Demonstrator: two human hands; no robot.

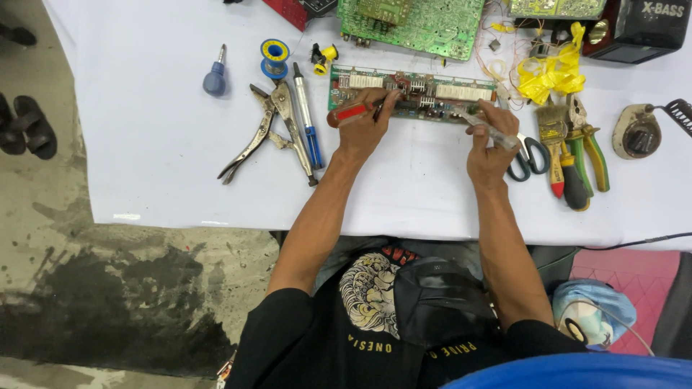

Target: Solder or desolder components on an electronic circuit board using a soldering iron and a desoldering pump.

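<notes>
A long narrow green circuit board (432, 92) lies on the white-covered table (166, 166) in front of me. My left hand (366, 130) grips a red-handled screwdriver (349, 113), its tip resting on the board's middle. My right hand (490, 148) holds a clear-handled tool (490, 131) whose tip touches the board's right part. Both forearms reach up from my lap.
Left of the board lie locking pliers (268, 133), a blue pen-like tool (306, 115), a blue screwdriver (215, 75) and a solder spool (274, 56). Scissors (530, 157), a brush, green-handled pliers (587, 155) and yellow ribbon (551, 72) sit right. A larger green board (425, 25) lies behind.
</notes>
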